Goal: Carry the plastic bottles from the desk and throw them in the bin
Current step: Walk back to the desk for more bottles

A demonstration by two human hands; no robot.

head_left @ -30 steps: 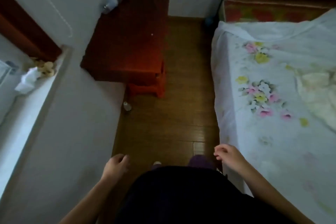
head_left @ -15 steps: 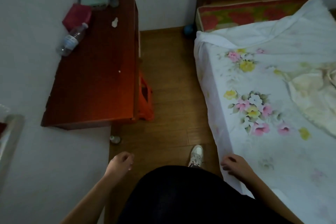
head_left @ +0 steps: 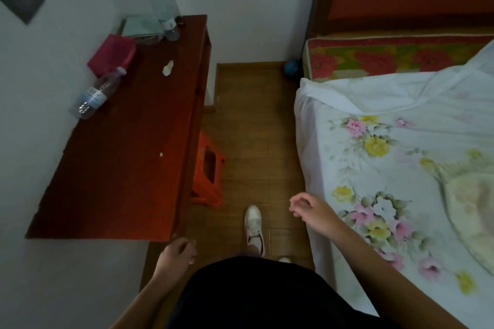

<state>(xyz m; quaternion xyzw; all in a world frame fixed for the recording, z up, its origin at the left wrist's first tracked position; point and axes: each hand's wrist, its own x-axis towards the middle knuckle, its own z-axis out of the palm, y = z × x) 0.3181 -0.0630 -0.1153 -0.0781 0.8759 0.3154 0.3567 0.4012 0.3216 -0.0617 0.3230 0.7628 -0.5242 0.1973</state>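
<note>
A clear plastic bottle (head_left: 94,94) with a pale label lies on its side at the left edge of the dark red wooden desk (head_left: 128,163), against the wall. A second, taller clear bottle (head_left: 163,12) with a blue-green cap stands upright at the desk's far corner. My left hand (head_left: 177,252) hangs by the desk's near corner, fingers loosely curled, holding nothing. My right hand (head_left: 307,207) is raised beside the bed, fingers loosely bent and empty. Both hands are far from the bottles. No bin is in view.
A red box (head_left: 112,53), a pale green packet (head_left: 141,25) and a scrap of white paper (head_left: 168,67) lie on the desk. An orange plastic stool (head_left: 209,171) sits under its edge. A bed with a floral sheet (head_left: 387,168) fills the right. A narrow wooden floor strip (head_left: 254,115) runs between.
I have walked forward along the floor strip, so the desk and both bottles are nearer and lower in view. My right hand has lifted off the bed edge.
</note>
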